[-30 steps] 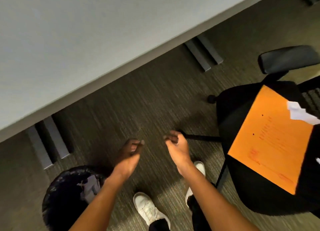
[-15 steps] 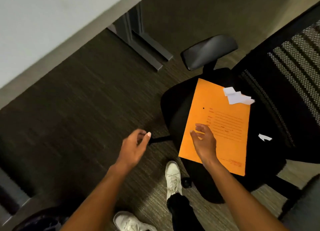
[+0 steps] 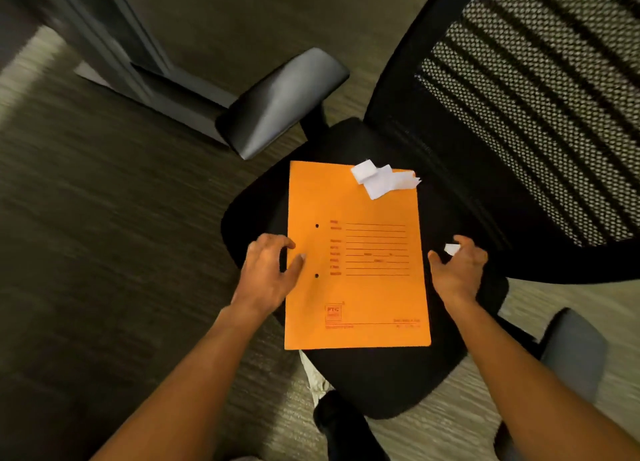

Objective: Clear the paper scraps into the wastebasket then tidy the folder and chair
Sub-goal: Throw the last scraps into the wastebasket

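An orange folder (image 3: 356, 280) lies flat on the black seat of an office chair (image 3: 388, 381). A small heap of white paper scraps (image 3: 381, 180) rests on the folder's far right corner. One small scrap (image 3: 452, 249) lies on the seat just right of the folder. My right hand (image 3: 457, 270) hovers at it, fingers curved over the scrap and thumb spread toward the folder. My left hand (image 3: 266, 273) is at the folder's left edge, thumb lying on the cover and fingers bent down at the edge. The wastebasket is out of view.
The chair's mesh backrest (image 3: 540, 114) rises at the right, one black armrest (image 3: 280, 104) juts out at the far left, and another armrest (image 3: 571, 353) is at the lower right. A dark desk leg (image 3: 138, 76) stands on the carpet at the upper left. My shoe (image 3: 346, 426) is under the seat's front.
My view swung from the wastebasket and floor to the chair. Both hands moved onto the seat: the left to the folder's left edge, the right off the folder to the small scrap beside it.
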### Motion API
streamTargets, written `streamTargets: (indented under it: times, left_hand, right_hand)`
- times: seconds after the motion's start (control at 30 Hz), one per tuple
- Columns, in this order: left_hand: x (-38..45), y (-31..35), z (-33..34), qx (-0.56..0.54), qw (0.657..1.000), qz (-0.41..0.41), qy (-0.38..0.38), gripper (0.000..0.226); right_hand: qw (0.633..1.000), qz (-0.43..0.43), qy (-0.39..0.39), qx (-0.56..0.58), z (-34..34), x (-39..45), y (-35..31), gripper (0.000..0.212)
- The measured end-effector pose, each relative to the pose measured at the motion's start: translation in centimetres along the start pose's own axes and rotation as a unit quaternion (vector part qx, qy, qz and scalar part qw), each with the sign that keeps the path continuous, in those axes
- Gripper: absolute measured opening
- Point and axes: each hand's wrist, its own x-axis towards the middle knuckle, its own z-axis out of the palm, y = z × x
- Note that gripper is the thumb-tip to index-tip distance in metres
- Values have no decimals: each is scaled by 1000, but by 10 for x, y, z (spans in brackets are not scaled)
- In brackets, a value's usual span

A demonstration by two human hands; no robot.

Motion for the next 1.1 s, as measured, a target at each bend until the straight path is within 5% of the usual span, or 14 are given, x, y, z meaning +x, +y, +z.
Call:
streamTargets:
  times: [0.23,0.53,0.8,1.1]
  left_hand:
    - [60,53,20,24,999,45,-15,39]
    - [115,99,59,110,989,96,-34,72]
    - [153,119,88,223,964,135,-42,82]
    - [164,119,97,303,937,171,-42,53]
  right_hand:
    - [999,30,-7,-13,6,34,9,56]
    - [1000,-10,0,22,2,58,22,18]
    - [985,-120,-8,120,-7,67,-31,14]
    - [953,-264,-132,69,17,74,-80,19]
